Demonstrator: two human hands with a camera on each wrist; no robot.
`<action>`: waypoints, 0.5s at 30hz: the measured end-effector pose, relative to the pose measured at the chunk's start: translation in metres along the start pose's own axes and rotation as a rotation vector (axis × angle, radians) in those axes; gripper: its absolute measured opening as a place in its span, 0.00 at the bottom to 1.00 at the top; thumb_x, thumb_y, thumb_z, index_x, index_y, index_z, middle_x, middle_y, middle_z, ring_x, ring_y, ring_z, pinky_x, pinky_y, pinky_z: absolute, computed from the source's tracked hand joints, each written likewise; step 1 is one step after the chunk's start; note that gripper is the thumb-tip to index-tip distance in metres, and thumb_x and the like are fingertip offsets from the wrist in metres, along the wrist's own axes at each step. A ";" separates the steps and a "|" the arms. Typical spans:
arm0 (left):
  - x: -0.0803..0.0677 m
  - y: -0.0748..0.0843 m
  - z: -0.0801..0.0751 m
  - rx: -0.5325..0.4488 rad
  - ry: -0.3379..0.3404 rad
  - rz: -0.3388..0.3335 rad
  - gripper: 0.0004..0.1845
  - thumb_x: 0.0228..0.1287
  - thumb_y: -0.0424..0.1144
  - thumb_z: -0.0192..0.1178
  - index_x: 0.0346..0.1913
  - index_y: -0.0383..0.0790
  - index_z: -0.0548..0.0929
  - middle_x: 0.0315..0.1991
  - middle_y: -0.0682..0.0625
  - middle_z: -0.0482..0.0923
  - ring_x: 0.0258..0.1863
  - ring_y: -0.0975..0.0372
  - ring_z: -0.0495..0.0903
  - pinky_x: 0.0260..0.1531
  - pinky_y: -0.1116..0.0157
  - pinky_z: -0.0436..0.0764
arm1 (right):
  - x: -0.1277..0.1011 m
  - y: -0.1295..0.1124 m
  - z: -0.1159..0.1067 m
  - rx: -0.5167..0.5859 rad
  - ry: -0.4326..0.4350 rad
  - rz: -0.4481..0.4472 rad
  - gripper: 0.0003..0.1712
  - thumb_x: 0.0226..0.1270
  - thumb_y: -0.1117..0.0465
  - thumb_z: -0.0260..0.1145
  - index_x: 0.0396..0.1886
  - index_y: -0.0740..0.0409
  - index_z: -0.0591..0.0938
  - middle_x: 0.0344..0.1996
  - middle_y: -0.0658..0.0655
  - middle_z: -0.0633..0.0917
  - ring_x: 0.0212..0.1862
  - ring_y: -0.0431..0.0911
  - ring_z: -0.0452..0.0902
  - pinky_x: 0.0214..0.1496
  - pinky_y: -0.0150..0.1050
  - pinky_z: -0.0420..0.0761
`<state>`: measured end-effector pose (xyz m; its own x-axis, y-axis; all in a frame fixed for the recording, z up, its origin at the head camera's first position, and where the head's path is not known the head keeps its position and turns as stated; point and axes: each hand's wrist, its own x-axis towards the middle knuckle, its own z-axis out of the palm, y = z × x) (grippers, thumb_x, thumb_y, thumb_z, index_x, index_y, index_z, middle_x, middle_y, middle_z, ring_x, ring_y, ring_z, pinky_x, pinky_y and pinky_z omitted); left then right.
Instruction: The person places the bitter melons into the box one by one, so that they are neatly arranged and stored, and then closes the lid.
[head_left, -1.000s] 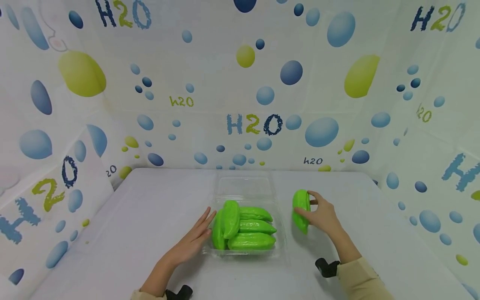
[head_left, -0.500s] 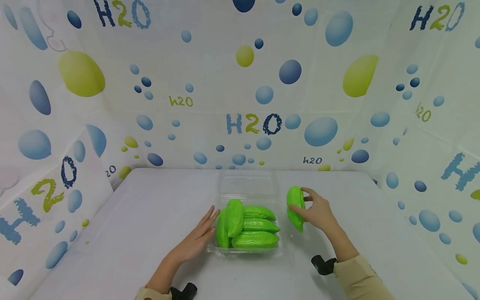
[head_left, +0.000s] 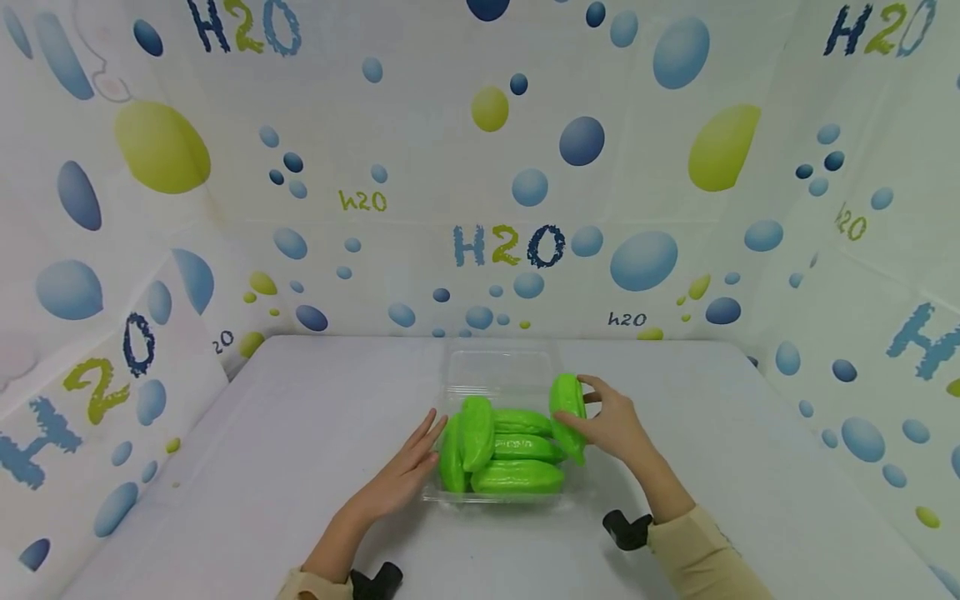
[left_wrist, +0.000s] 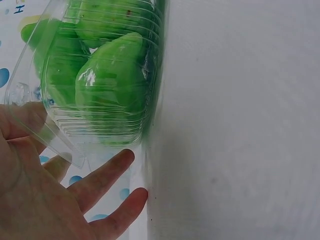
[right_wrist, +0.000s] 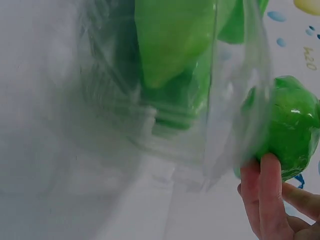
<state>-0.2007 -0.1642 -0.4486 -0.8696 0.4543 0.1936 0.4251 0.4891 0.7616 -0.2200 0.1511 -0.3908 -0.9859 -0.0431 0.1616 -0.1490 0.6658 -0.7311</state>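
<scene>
A clear plastic clamshell box (head_left: 502,499) stands mid-table with its lid (head_left: 501,365) raised at the back. Inside lie several long, glossy green fruits (head_left: 517,477), ridged and tapering at the ends. Three lie crosswise; others stand lengthwise at the left. My right hand (head_left: 613,421) pinches another green fruit (head_left: 566,404) between thumb and fingers, upright at the box's right side, overlapping the fruits' ends in the head view. My left hand (head_left: 399,477) has straight, spread fingers along the box's left side; in the left wrist view its fingers (left_wrist: 107,175) reach beneath the ribbed wall (left_wrist: 95,117).
The white table (head_left: 322,392) extends on both sides of the box. Behind it hangs a patterned curtain (head_left: 420,150) with blue and yellow-green spots. A black wrist camera (head_left: 626,531) sits at the right sleeve, another (head_left: 377,581) at the left.
My right hand has carried its green fruit leftward, from beside the box to its right edge. The box and my left hand have shifted slightly right.
</scene>
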 end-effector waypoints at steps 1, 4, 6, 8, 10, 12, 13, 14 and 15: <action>0.000 0.000 0.000 -0.001 0.003 0.001 0.26 0.73 0.38 0.40 0.71 0.36 0.51 0.72 0.40 0.38 0.69 0.45 0.39 0.61 0.41 0.46 | 0.000 -0.001 0.002 -0.002 -0.005 -0.004 0.43 0.52 0.47 0.70 0.64 0.61 0.65 0.48 0.70 0.77 0.27 0.47 0.81 0.25 0.37 0.80; 0.000 -0.002 0.001 0.003 0.002 -0.001 0.27 0.73 0.38 0.40 0.71 0.37 0.51 0.72 0.40 0.38 0.69 0.45 0.39 0.61 0.41 0.47 | 0.000 -0.004 0.009 -0.010 -0.012 -0.008 0.43 0.52 0.46 0.70 0.64 0.61 0.66 0.48 0.69 0.77 0.30 0.48 0.81 0.27 0.38 0.80; 0.000 -0.002 0.000 0.007 -0.001 -0.004 0.27 0.73 0.38 0.41 0.71 0.38 0.51 0.72 0.41 0.38 0.69 0.46 0.39 0.62 0.42 0.48 | -0.001 -0.006 0.013 -0.021 -0.014 -0.014 0.43 0.52 0.46 0.70 0.63 0.61 0.66 0.47 0.69 0.78 0.34 0.51 0.81 0.29 0.40 0.80; 0.000 -0.002 0.000 0.010 -0.008 -0.011 0.27 0.73 0.39 0.41 0.71 0.39 0.50 0.72 0.42 0.37 0.69 0.47 0.38 0.62 0.43 0.48 | -0.001 -0.009 0.017 -0.026 -0.013 -0.013 0.42 0.52 0.46 0.70 0.63 0.61 0.67 0.47 0.68 0.79 0.39 0.53 0.80 0.33 0.42 0.80; 0.000 -0.002 -0.001 0.012 -0.009 -0.015 0.27 0.73 0.39 0.40 0.71 0.40 0.50 0.72 0.43 0.37 0.70 0.47 0.38 0.62 0.43 0.47 | -0.001 -0.011 0.021 -0.021 -0.016 -0.012 0.42 0.51 0.46 0.70 0.62 0.61 0.68 0.46 0.67 0.79 0.37 0.52 0.80 0.34 0.43 0.80; 0.000 -0.001 -0.001 0.011 -0.009 -0.017 0.27 0.73 0.39 0.40 0.71 0.40 0.50 0.72 0.43 0.37 0.70 0.47 0.38 0.63 0.43 0.47 | 0.000 -0.013 0.025 -0.010 -0.022 -0.002 0.42 0.51 0.46 0.70 0.63 0.59 0.68 0.46 0.66 0.79 0.34 0.49 0.80 0.34 0.43 0.80; 0.000 -0.002 0.000 0.011 -0.008 -0.017 0.27 0.73 0.39 0.40 0.71 0.40 0.50 0.72 0.43 0.37 0.69 0.47 0.38 0.62 0.43 0.47 | 0.000 -0.014 0.027 -0.003 -0.027 0.003 0.42 0.51 0.46 0.71 0.63 0.59 0.68 0.46 0.66 0.79 0.31 0.48 0.80 0.34 0.42 0.80; 0.000 -0.001 0.000 0.013 -0.006 -0.015 0.27 0.73 0.39 0.40 0.71 0.39 0.50 0.72 0.42 0.37 0.69 0.47 0.39 0.62 0.43 0.47 | 0.000 -0.015 0.029 0.009 -0.034 0.008 0.42 0.51 0.46 0.71 0.63 0.58 0.68 0.47 0.66 0.79 0.28 0.46 0.80 0.32 0.41 0.80; 0.000 -0.002 0.000 0.014 -0.005 -0.013 0.27 0.73 0.38 0.40 0.71 0.39 0.50 0.72 0.42 0.37 0.69 0.46 0.39 0.62 0.42 0.47 | 0.000 -0.016 0.031 0.016 -0.039 0.005 0.42 0.51 0.47 0.71 0.63 0.58 0.68 0.47 0.66 0.79 0.25 0.45 0.80 0.31 0.41 0.80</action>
<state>-0.2013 -0.1650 -0.4499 -0.8740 0.4511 0.1806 0.4169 0.5052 0.7557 -0.2199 0.1171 -0.3999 -0.9888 -0.0694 0.1323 -0.1453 0.6538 -0.7426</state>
